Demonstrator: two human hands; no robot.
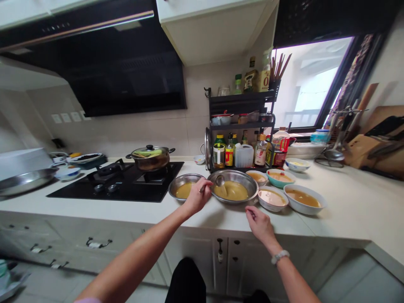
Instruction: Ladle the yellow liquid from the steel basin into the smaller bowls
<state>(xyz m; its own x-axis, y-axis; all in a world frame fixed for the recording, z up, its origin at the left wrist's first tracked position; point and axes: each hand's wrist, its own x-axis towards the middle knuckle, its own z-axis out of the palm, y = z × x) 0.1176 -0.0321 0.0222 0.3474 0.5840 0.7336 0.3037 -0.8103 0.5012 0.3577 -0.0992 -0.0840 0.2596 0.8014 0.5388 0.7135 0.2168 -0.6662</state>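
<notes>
Gripping the handle of a ladle (220, 181), the left hand (198, 197) hung at the near left rim of the large steel bowl (251, 183), its fingers closed and partly covering the rim of the small steel bowl (173, 184). The ladle's head was inside the large steel bowl, over its left half, above yellowish-brown liquid (236, 192). A similar liquid lay in the small steel bowl, just to the left.

The right hand (261, 225) hovered by the front edge of the surface (350, 206), its grip loosely curled; whether it pinched anything could not be told. A pale bracelet (280, 256) circled that wrist. Nearest to this hand stood a pink-filled bowl (273, 207), with a wide white bowl (305, 210) of brown liquid to its right. Behind them stood a teal bowl (280, 184) and, beside it, a smaller bowl (258, 184), both holding orange-brown liquid.

Further back, a black rack (241, 125) carried bottles and jars. On the left, a lidded pot (150, 163) sat on the stove (75, 190), greens showing through its lid. A knife block (361, 147) stood at the far right, near a hanging set of utensils (334, 155).
</notes>
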